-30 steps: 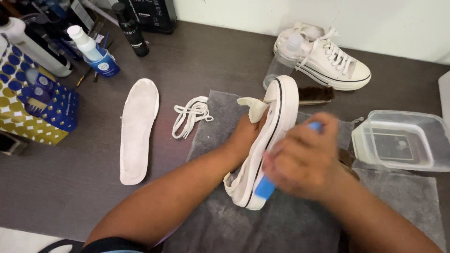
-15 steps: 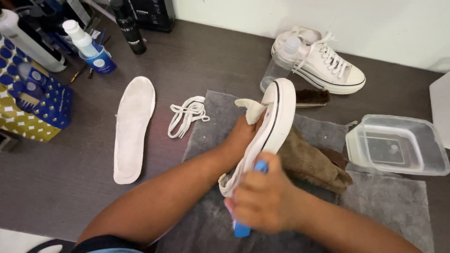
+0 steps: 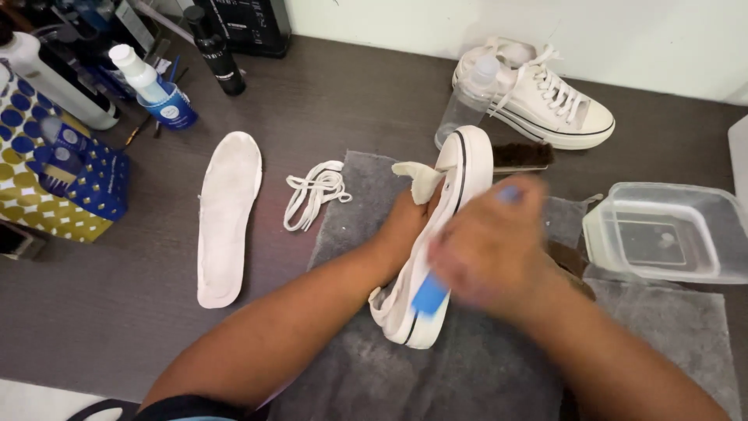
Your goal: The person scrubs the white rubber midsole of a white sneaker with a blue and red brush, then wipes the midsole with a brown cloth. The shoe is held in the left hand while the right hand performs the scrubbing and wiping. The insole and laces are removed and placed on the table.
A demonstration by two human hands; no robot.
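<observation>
A white sneaker (image 3: 466, 168) with a black sole stripe is tipped on its side over a grey towel (image 3: 467, 374). My left hand (image 3: 405, 226) is pushed inside the shoe and holds it up. My right hand (image 3: 491, 249), blurred, grips a blue-handled brush (image 3: 430, 295) pressed against the sneaker's sole edge. The brush bristles are hidden behind my hand.
A white insole (image 3: 226, 214) and loose white laces (image 3: 315, 191) lie to the left. A second laced sneaker (image 3: 545, 101), a clear bottle (image 3: 467, 97) and a dark brush (image 3: 522, 156) sit behind. A clear plastic tub (image 3: 670, 234) stands right. Bottles and a patterned box crowd the far left.
My right hand with the blue brush slid from the heel end back up along the sole toward the toe. The brown cloth on the towel is now covered by my hand.
</observation>
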